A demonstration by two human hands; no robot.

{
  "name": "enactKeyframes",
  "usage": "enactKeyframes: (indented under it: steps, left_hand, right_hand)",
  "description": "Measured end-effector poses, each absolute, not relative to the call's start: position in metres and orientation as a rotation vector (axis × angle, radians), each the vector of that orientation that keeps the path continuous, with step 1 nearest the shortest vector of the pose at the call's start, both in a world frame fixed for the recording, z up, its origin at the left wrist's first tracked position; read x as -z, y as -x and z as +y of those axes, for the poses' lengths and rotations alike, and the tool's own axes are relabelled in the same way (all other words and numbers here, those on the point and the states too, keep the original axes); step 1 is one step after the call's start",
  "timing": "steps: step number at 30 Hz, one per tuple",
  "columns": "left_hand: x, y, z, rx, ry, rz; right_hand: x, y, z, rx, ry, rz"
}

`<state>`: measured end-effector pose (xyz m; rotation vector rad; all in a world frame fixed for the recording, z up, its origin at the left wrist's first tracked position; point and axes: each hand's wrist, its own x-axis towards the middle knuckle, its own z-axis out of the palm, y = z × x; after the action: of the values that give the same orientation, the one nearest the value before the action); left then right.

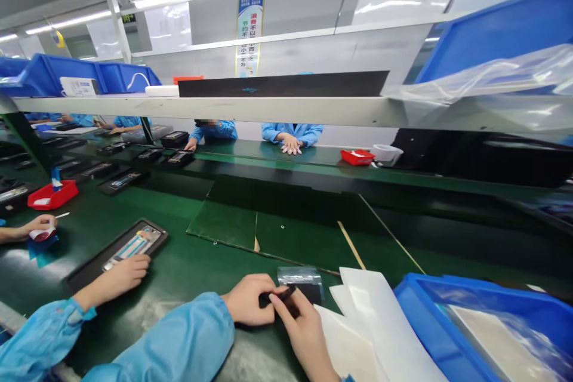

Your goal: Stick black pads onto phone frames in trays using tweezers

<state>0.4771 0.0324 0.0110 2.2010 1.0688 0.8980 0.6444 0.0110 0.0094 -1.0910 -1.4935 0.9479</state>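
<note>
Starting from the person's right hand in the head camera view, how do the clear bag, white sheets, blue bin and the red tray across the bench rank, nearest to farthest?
From the right hand:
1. Clear plastic bag, just ahead, and white sheets, just right: too close to call.
2. Blue plastic bin, farther right.
3. Red tray, far ahead across the green bench.

Glossy clear plastic bag, matt white sheets, smooth blue plastic crate.
</note>
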Motion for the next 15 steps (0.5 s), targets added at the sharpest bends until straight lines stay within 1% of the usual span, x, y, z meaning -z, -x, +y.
enactKeyframes:
  steps: [7,15]
  left_hand:
    - [-0.014,-0.477,0.029,-0.874,-2.19,1.142]
    - [-0.009,-0.477,0.026,-0.874,-2.219,1.206]
  right_hand:
    - [-0.02,-0.644,0.007,-0.953,1.112,-1.486]
    - [-0.006,-0.646,0.008,-0.942,1.14,-1.454]
